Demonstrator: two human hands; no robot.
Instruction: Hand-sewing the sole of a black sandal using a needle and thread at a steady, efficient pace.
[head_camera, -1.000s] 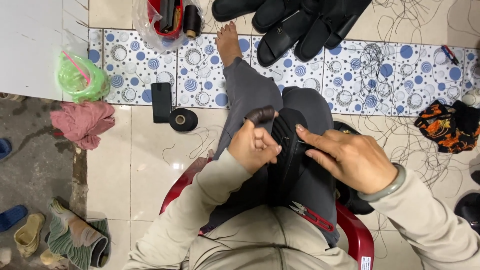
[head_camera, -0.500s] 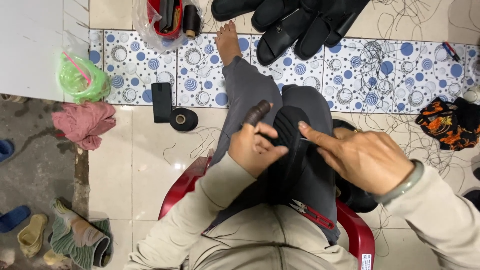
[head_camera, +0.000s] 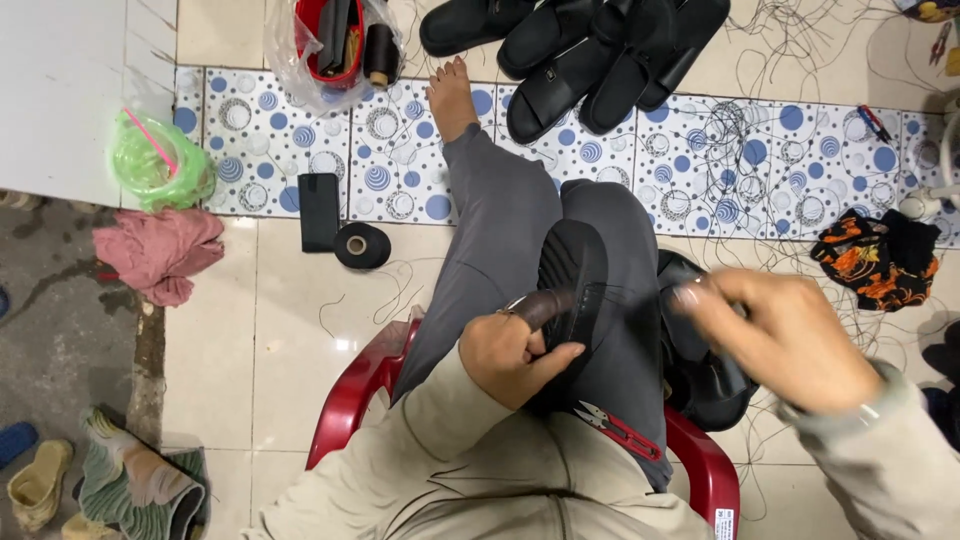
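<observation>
- On the far left of the floor lie a green plastic bag, a pink cloth, and nearer the legs a black thread spool beside a flat black piece.
- The left hand is closed round the black sandal, which rests on the person's lap; a dark sheath covers its index finger, which lies along the sole's edge. It sits as it did half a second ago, so the sandal is being held steady.
- Red thread snips lie on the thigh just below that hand.
- The right hand has swung out to the right, away from the sandal it was touching a moment before, and is blurred; its fingers look pinched together, though what they hold I cannot tell. The outward sweep reads like a stitch being drawn tight.
- More black sandals sit above on the tiles.
</observation>
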